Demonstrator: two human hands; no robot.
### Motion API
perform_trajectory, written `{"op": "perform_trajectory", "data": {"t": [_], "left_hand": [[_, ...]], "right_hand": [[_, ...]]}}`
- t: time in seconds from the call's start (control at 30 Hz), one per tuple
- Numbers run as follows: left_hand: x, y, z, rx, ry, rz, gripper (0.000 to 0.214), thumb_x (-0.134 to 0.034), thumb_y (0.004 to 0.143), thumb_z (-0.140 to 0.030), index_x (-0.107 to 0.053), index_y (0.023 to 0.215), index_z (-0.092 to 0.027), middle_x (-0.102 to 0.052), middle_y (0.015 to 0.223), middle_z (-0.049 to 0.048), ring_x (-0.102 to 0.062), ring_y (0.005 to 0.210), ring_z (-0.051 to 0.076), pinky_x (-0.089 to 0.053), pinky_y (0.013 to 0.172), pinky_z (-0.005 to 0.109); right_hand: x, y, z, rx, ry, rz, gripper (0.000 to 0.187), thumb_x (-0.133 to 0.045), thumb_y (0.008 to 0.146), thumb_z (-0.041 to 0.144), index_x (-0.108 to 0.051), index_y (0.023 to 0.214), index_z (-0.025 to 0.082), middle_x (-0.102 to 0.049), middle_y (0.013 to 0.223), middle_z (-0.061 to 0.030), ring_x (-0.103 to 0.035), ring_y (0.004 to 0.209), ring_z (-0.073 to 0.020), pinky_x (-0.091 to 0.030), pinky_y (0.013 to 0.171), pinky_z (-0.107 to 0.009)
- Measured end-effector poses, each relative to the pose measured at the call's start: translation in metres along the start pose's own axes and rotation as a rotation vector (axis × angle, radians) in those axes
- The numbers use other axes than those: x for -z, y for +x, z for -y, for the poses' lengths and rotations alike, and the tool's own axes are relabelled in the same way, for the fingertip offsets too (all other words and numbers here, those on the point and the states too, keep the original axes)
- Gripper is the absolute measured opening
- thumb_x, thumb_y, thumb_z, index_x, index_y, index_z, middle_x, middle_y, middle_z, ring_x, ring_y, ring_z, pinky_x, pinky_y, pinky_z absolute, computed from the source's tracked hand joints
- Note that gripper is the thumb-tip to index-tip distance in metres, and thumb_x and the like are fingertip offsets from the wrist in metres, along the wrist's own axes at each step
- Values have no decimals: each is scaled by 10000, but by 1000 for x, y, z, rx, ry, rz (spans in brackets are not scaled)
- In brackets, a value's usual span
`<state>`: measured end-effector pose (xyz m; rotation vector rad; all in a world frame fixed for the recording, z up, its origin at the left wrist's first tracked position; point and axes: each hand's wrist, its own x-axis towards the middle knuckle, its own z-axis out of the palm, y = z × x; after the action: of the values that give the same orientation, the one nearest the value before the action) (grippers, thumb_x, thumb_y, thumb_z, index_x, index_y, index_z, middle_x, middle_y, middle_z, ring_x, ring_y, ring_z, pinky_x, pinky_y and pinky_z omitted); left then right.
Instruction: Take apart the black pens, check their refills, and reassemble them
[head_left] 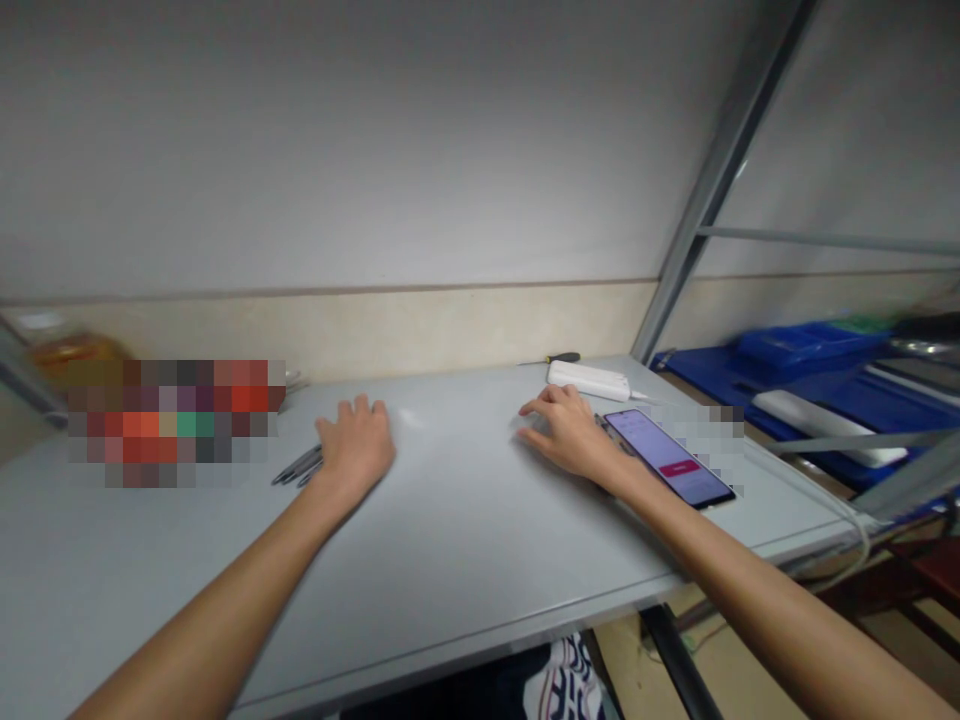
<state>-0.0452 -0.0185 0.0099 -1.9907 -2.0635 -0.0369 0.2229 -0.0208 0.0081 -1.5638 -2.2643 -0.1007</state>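
Observation:
My left hand (355, 440) rests palm down on the light grey desk (457, 540), its fingers apart. Several dark pens (300, 466) lie close against its left side; whether it touches them I cannot tell. Over the right part of the desk is my right hand (564, 428), fingers spread and slightly bent, with nothing in them. A smartphone (667, 455) with a lit screen and a red button lies just right of that hand. Part of another thin dark object shows between phone and wrist, mostly hidden by the forearm.
Behind the right hand lie a white power strip (589, 381) and a screwdriver (562, 357) with a black and yellow handle. Blurred-out red items (150, 425) sit at the left. A grey metal frame (686, 235) rises at the right, with a blue tray (795, 345) beyond it.

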Motion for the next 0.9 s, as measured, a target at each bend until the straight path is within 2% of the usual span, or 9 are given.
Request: {"op": "perform_trajectory", "data": {"t": [0.1,0.3,0.43,0.5,0.6,0.73,0.83,0.9], "left_hand": [[-5,3,2,11,-17,58,352,-330,779,-90,-552,1052,-92,-537,1053,201,-497,974,319,-440,718,478],[-9,5,5,-7,-56,78,390,-293,782,-41,-521,1091,-113,-540,1063,198,-504,986,323,-471,672,447],[-9,5,2,-109,-125,61,368,-338,756,-19,-540,1045,-127,-584,993,173,-534,960,286,-464,718,408],[-11,5,-4,-214,-232,16,342,-359,751,-22,-550,1014,-129,-609,951,152,-548,941,258,-450,767,387],[-15,1,-17,-345,-542,-29,280,-433,771,-92,-534,1022,-163,-635,872,84,-566,873,209,-439,789,341],[-17,-6,-32,-453,-974,35,255,-484,775,-144,-504,1024,-194,-646,801,21,-588,725,143,-449,697,266],[-13,-10,-36,-479,-1116,68,248,-479,809,-216,-482,1056,-192,-656,782,13,-599,709,136,-448,675,254],[-12,-11,-35,-512,-1093,37,243,-458,832,-249,-479,1068,-193,-658,812,25,-600,747,144,-449,705,269]], "right_hand": [[-3,5,10,36,23,-9,269,-572,796,341,-641,1015,201,-522,1006,-106,-414,964,-247,-346,802,-371],[-10,14,35,85,78,0,251,-569,802,330,-643,1000,195,-523,999,-104,-408,955,-240,-354,802,-369],[-20,14,49,150,142,-10,245,-565,805,302,-632,1007,182,-520,1007,-102,-411,957,-231,-363,827,-372],[-26,13,54,210,171,-31,273,-562,806,279,-606,1053,172,-519,1009,-99,-415,958,-222,-368,846,-365],[-31,11,56,312,196,-56,351,-565,805,254,-544,1142,156,-524,1026,-99,-426,960,-211,-374,864,-349],[-34,9,57,409,206,-21,295,-547,827,264,-554,1097,145,-574,971,-93,-475,909,-201,-397,814,-324],[-36,10,55,418,255,1,204,-489,868,256,-597,998,141,-614,864,-78,-521,830,-181,-407,753,-289],[-36,12,54,374,307,-27,189,-470,877,227,-621,940,133,-631,837,-78,-541,805,-171,-404,741,-272]]}}
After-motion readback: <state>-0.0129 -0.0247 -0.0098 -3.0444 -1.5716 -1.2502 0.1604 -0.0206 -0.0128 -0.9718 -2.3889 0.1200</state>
